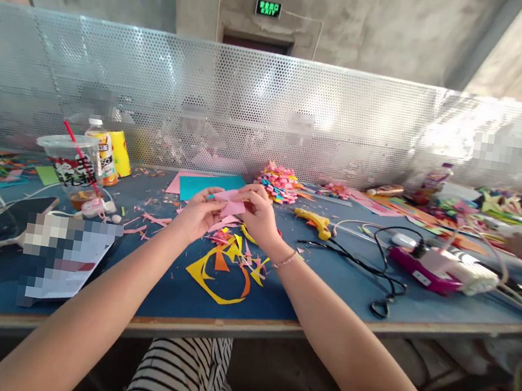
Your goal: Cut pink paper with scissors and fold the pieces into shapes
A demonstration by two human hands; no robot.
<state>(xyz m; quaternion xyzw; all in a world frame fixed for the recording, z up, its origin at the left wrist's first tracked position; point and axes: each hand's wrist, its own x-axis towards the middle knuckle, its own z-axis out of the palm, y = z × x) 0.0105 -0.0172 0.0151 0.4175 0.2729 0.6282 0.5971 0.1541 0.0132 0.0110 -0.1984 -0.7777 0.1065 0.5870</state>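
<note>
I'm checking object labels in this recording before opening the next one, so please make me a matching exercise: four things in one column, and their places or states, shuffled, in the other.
Things
1. Pink paper piece
2. Yellow glue gun
3. Plastic cup
4. Turquoise sheet

Places or states
A. Has a red straw sticking out of it
B. Lies on the table, to the right of the right hand
C. Partly covers a pink sheet
D. Held by the left hand and right hand together

Right pairs: 1-D, 2-B, 3-A, 4-C

The green wall sign [268, 8] reads "安全出口 EXIT".
</note>
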